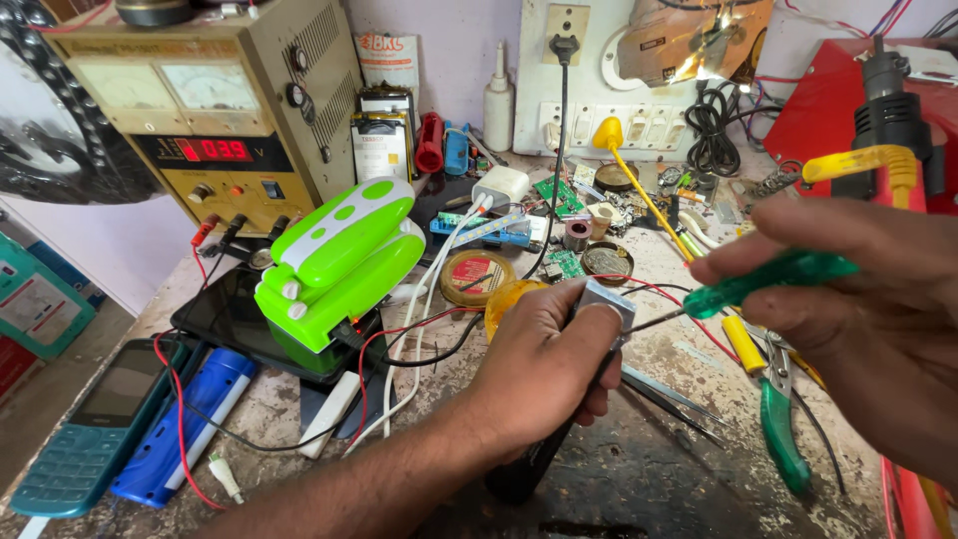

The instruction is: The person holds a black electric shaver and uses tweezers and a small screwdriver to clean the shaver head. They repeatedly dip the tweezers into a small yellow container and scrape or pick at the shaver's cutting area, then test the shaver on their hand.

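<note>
My left hand (544, 369) grips a small silver-grey block (604, 299) above the workbench, with a red wire and a black wire running off it. My right hand (858, 299) holds a screwdriver with a translucent green handle (768, 279); its thin metal tip touches the right side of the block. A dark object (524, 469) sits under my left wrist.
A green and white device (339, 260) rests on a dark tablet, wired to a beige power supply (215, 105). A teal keypad phone (90, 424), blue cylinder (185, 424), green-handled pliers (783, 429), tweezers (674, 399), solder tins, circuit boards and a red soldering station (848, 110) crowd the bench.
</note>
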Action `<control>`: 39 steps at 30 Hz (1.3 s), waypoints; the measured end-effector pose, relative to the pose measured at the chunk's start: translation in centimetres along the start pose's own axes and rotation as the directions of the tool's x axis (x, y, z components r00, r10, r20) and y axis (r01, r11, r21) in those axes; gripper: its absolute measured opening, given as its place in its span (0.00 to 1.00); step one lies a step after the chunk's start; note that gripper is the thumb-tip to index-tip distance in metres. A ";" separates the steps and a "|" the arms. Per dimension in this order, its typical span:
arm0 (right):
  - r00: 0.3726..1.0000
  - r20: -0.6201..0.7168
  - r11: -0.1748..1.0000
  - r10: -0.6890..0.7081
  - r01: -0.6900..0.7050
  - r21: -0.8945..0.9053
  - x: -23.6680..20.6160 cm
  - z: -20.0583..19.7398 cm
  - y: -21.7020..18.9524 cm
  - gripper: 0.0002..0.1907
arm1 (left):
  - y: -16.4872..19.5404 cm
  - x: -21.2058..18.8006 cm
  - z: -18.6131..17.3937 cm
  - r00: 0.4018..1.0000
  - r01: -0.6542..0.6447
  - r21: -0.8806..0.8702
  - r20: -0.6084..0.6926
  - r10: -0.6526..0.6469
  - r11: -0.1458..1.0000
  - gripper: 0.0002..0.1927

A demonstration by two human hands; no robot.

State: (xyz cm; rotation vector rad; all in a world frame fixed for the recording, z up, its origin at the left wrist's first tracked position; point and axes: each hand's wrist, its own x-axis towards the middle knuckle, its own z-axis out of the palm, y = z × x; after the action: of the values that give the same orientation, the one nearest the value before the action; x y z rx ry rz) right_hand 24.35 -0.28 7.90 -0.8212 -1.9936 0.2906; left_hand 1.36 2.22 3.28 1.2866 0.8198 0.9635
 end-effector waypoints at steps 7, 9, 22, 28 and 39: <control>0.997 -0.049 0.997 0.053 -0.050 0.058 -0.1 0.1 -1.5 0.21 | -0.1 -0.3 0.2 0.999 -0.054 0.068 0.012 0.053 0.996 0.13; 0.999 -0.039 0.994 0.020 -0.016 0.109 0.1 0.1 -1.1 0.20 | -0.2 -0.4 0.3 0.996 -0.080 0.090 0.039 0.077 0.993 0.15; 0.994 0.039 0.963 -0.105 0.092 0.254 0.8 3.1 -2.3 0.36 | -0.3 -0.2 -0.4 0.990 -0.137 0.069 -0.003 0.138 0.988 0.13; 0.943 -0.199 0.964 0.266 -0.257 0.070 1.7 2.5 -2.1 0.05 | 0.3 -0.4 -1.7 0.969 -0.245 0.135 0.068 0.237 0.960 0.13; 0.943 -0.197 0.958 0.269 -0.241 0.157 0.8 3.0 -2.6 0.14 | 0.1 -1.3 -0.7 0.913 -0.408 0.362 0.137 0.385 0.838 0.15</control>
State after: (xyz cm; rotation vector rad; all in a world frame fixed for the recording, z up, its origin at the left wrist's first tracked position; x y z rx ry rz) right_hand 20.43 -1.36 8.14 -0.9856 -1.6471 0.4568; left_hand 0.16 1.33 3.21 1.8730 0.7298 1.1178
